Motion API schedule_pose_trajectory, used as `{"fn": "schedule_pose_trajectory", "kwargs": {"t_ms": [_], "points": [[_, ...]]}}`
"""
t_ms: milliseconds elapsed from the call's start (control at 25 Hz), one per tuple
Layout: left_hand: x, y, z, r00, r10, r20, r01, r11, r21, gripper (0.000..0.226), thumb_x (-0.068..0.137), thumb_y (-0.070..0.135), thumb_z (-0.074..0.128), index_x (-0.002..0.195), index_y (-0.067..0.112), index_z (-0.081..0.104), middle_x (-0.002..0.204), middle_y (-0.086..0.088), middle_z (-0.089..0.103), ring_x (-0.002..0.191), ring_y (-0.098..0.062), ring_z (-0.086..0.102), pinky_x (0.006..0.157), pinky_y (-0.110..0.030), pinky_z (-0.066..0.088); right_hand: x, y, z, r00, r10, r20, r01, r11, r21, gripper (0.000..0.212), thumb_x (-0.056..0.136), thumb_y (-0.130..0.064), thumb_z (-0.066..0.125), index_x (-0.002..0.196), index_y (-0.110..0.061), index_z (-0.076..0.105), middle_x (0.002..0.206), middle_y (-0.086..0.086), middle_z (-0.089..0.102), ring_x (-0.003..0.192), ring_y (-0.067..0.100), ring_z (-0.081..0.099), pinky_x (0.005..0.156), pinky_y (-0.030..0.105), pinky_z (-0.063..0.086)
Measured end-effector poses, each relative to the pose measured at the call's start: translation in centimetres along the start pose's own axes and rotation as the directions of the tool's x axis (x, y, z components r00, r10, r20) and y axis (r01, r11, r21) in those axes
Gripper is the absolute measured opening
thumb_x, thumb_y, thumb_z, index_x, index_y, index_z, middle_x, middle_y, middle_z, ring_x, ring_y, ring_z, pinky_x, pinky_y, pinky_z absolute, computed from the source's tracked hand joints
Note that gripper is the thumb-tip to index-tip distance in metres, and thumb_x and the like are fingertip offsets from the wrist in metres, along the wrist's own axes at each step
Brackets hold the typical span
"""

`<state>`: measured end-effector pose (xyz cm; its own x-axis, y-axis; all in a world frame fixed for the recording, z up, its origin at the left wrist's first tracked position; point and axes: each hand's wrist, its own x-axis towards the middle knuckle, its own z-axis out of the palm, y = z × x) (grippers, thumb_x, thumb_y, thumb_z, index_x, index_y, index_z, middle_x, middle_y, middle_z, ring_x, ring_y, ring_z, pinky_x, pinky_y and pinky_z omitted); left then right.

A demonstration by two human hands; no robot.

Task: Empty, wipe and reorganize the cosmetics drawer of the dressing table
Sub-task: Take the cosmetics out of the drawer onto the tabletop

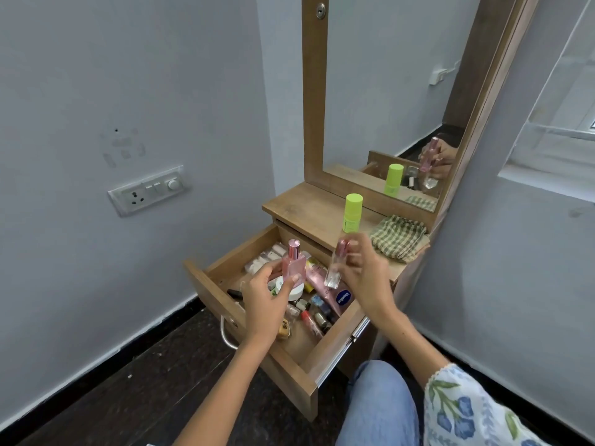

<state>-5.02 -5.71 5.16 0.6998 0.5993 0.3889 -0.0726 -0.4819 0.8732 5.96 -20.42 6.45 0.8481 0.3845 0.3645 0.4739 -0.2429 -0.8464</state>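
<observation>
The wooden drawer (pixel 225 304) of the dressing table is pulled open and holds several cosmetics: a pink tube (pixel 317 280), a blue-lidded jar (pixel 343 297), small nail polish bottles (pixel 317 313) and white packets (pixel 262 257). My left hand (pixel 265 296) grips a square pink perfume bottle (pixel 293 263) above the drawer. My right hand (pixel 363 270) holds a slim clear bottle with a pink cap (pixel 335 268) over the drawer's right side.
A lime-green bottle (pixel 352 212) stands on the tabletop (pixel 299 204) beside a folded green checked cloth (pixel 399 236). A mirror (pixel 386 91) rises behind. A grey wall with a switch panel (pixel 149 189) is on the left. My knee in jeans (pixel 380 403) is under the drawer's corner.
</observation>
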Motion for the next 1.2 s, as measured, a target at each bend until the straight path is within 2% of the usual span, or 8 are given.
{"fn": "schedule_pose_trajectory", "kwargs": {"t_ms": [120, 200, 280, 400, 640, 840, 1040, 1200], "points": [[0.6, 1.3, 2.9, 0.996, -0.043, -0.078, 0.039, 0.998, -0.058, 0.032, 0.081, 0.013, 0.072, 0.109, 0.024, 0.063, 0.093, 0.024, 0.062, 0.093, 0.01, 0.057, 0.078, -0.004, 0.044, 3.4, -0.1, -2.4, 0.976, -0.06, -0.211, 0.043, 0.996, -0.082, 0.048, 0.08, 0.005, 0.068, 0.116, -0.022, 0.05, 0.098, -0.007, 0.064, 0.087, 0.009, 0.066, 0.078, 0.028, 0.057], [1.1, 2.1, 5.2, 0.984, -0.077, -0.16, 0.062, 0.993, -0.097, 0.03, 0.08, 0.01, 0.072, 0.105, 0.023, 0.063, 0.089, 0.024, 0.061, 0.088, 0.008, 0.056, 0.073, -0.001, 0.041, 4.8, 0.6, -3.0, 0.973, -0.064, -0.222, 0.04, 0.993, -0.111, 0.05, 0.079, 0.006, 0.069, 0.12, -0.017, 0.05, 0.107, 0.003, 0.066, 0.095, 0.017, 0.065, 0.084, 0.038, 0.056], [1.5, 2.6, 7.8, 0.97, -0.107, -0.22, 0.083, 0.99, -0.113, 0.025, 0.08, 0.012, 0.072, 0.104, 0.015, 0.066, 0.091, 0.013, 0.066, 0.086, 0.0, 0.059, 0.072, -0.009, 0.045, 5.6, 1.3, -3.1, 0.979, -0.071, -0.193, 0.043, 0.988, -0.147, 0.051, 0.079, 0.008, 0.068, 0.121, -0.014, 0.051, 0.111, 0.006, 0.066, 0.098, 0.018, 0.064, 0.086, 0.043, 0.056], [1.9, 2.7, 11.1, 0.954, -0.152, -0.26, 0.124, 0.985, -0.123, 0.023, 0.078, 0.013, 0.075, 0.1, 0.013, 0.066, 0.089, 0.009, 0.066, 0.084, -0.008, 0.06, 0.073, -0.022, 0.047, 6.3, 2.4, -3.0, 0.982, -0.083, -0.171, 0.054, 0.984, -0.169, 0.052, 0.078, 0.007, 0.069, 0.122, -0.015, 0.05, 0.112, 0.006, 0.066, 0.1, 0.016, 0.064, 0.086, 0.042, 0.056], [3.4, 3.2, 15.2, 0.931, -0.155, -0.33, 0.129, 0.987, -0.099, 0.015, 0.078, 0.011, 0.074, 0.09, 0.014, 0.066, 0.081, 0.009, 0.065, 0.075, -0.007, 0.058, 0.065, -0.009, 0.041, 7.9, 3.8, -3.5, 0.981, -0.143, -0.13, 0.117, 0.975, -0.19, 0.051, 0.078, 0.007, 0.07, 0.121, -0.012, 0.05, 0.108, 0.004, 0.064, 0.097, 0.017, 0.062, 0.085, 0.042, 0.054], [5.2, 3.5, 17.3, 0.938, -0.16, -0.308, 0.145, 0.987, -0.071, 0.011, 0.082, 0.012, 0.07, 0.092, 0.012, 0.065, 0.087, 0.004, 0.067, 0.078, -0.008, 0.06, 0.069, -0.023, 0.049, 10.1, 4.8, -4.3, 0.988, -0.125, -0.095, 0.105, 0.975, -0.194, 0.051, 0.078, 0.007, 0.069, 0.121, -0.013, 0.05, 0.111, 0.006, 0.062, 0.099, 0.022, 0.062, 0.086, 0.044, 0.054], [7.0, 3.2, 18.7, 0.937, -0.174, -0.302, 0.171, 0.985, -0.037, 0.015, 0.081, 0.015, 0.072, 0.089, 0.009, 0.062, 0.087, -0.001, 0.067, 0.074, -0.01, 0.06, 0.06, -0.013, 0.043, 11.4, 5.8, -4.8, 0.989, -0.095, -0.117, 0.072, 0.979, -0.189, 0.055, 0.079, 0.009, 0.067, 0.124, -0.015, 0.048, 0.115, 0.007, 0.059, 0.1, 0.022, 0.061, 0.085, 0.045, 0.054], [7.9, 3.0, 19.0, 0.943, -0.173, -0.286, 0.17, 0.985, -0.034, 0.017, 0.081, 0.012, 0.072, 0.092, 0.007, 0.061, 0.092, -0.005, 0.068, 0.077, -0.013, 0.064, 0.068, -0.029, 0.055, 11.9, 5.8, -4.6, 0.988, -0.096, -0.12, 0.069, 0.975, -0.209, 0.059, 0.079, 0.008, 0.067, 0.127, -0.018, 0.045, 0.114, 0.008, 0.06, 0.102, 0.021, 0.06, 0.088, 0.044, 0.054]]}}
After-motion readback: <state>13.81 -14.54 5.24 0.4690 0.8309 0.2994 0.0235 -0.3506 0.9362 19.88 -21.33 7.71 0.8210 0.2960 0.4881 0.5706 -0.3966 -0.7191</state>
